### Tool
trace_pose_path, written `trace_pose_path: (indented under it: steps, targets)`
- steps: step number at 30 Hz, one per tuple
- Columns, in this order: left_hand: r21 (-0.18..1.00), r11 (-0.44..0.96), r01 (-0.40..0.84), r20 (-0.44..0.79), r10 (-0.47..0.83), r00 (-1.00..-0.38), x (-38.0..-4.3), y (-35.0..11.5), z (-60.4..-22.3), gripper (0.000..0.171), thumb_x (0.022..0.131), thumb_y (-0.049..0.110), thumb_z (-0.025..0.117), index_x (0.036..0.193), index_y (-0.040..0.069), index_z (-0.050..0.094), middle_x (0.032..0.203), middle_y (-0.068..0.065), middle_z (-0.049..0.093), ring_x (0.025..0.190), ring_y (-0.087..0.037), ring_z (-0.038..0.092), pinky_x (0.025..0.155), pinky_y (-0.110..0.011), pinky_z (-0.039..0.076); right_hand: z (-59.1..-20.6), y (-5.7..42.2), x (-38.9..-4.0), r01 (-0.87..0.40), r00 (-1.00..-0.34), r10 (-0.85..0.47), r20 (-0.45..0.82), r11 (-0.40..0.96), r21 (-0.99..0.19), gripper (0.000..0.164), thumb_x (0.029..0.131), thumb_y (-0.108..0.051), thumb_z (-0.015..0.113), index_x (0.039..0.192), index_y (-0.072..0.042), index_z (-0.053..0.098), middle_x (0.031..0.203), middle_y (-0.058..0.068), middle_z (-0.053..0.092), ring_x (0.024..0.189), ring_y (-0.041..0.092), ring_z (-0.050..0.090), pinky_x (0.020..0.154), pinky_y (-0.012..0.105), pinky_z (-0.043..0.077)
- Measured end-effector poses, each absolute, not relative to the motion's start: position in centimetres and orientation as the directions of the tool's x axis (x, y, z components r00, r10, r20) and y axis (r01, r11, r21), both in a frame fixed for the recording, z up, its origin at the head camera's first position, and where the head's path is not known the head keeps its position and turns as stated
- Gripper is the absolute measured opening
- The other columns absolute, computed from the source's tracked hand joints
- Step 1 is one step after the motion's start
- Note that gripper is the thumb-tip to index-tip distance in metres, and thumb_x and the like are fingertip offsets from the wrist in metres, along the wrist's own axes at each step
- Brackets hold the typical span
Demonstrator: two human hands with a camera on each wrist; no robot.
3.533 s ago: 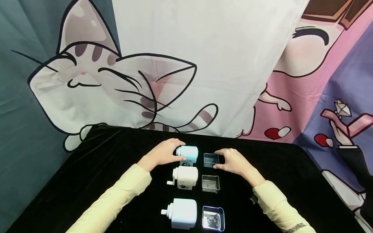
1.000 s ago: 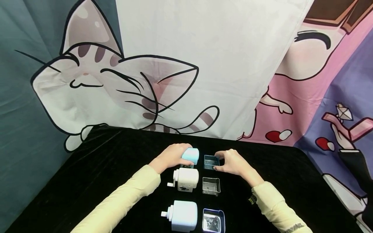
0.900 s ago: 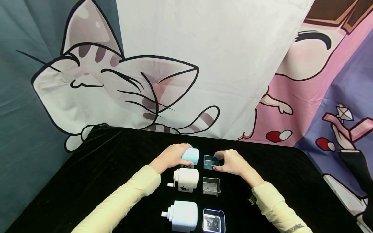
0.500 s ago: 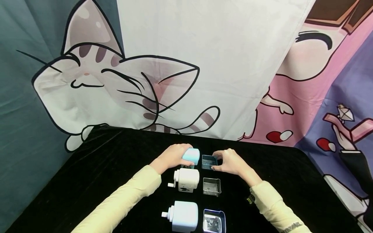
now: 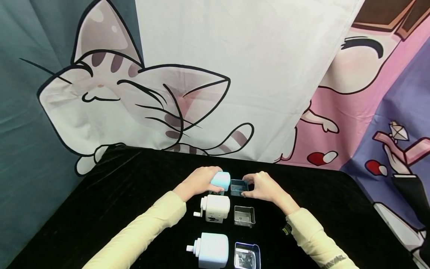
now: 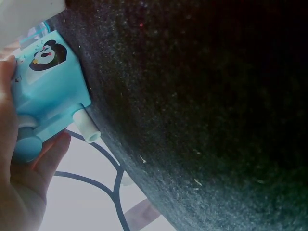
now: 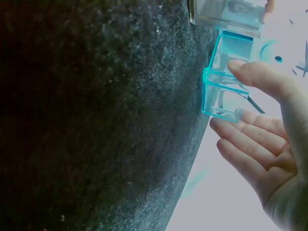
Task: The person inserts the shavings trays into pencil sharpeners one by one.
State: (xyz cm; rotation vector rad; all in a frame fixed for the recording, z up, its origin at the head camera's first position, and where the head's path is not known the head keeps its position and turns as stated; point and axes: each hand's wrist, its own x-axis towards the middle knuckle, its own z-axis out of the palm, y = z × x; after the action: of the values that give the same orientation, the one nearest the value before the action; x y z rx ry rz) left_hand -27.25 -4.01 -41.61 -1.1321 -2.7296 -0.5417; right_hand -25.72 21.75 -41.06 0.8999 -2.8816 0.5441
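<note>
Your left hand [image 5: 199,180] is curled round the blue sharpener [image 5: 221,180], thumb on the side towards the desk's near edge and the other fingers over the far side; its crank handle [image 6: 86,127] pokes out free of your grip. Your right hand [image 5: 264,187] pinches the blue clear tray [image 5: 236,192] by its outer end, thumb on one wall, fingertips at the opposite one. Both things sit near the far edge of the black-draped desk [image 5: 312,186], the tray just beside the sharpener on the side towards the right edge; whether they touch is hard to tell.

The step in hand looks like fitting tray to sharpener. Brace the body firmly so it doesn't skid, and line the tray up level and square before you push. Its thin walls may flex, so pinch lightly. The opening is hidden, so go by feel and ease off if it catches.

Closer to the near edge stand a white sharpener [image 5: 216,206] beside a clear tray [image 5: 244,223], then a pale blue sharpener [image 5: 214,249] beside a blue-rimmed tray [image 5: 246,245].
</note>
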Motion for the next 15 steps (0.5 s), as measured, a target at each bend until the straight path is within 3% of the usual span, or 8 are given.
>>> trace_pose_path:
  steps: [15]
  targets:
    - [0.280,0.647,0.710,0.269,0.657,-0.704,-27.23,-4.09,-41.64,0.058,0.074,0.049,0.069,0.114,0.010,0.054,0.099,-0.001,0.063,0.080,-0.010,0.054,0.071,-0.028,0.048,-41.31,20.87,-25.95,-0.581,-0.813,-0.554,0.179,0.753,-0.309,0.045,0.065,-0.035,0.077,0.098,-0.006,0.066,0.088,0.005,0.069,0.077,0.007,0.062,0.066,0.028,0.052]
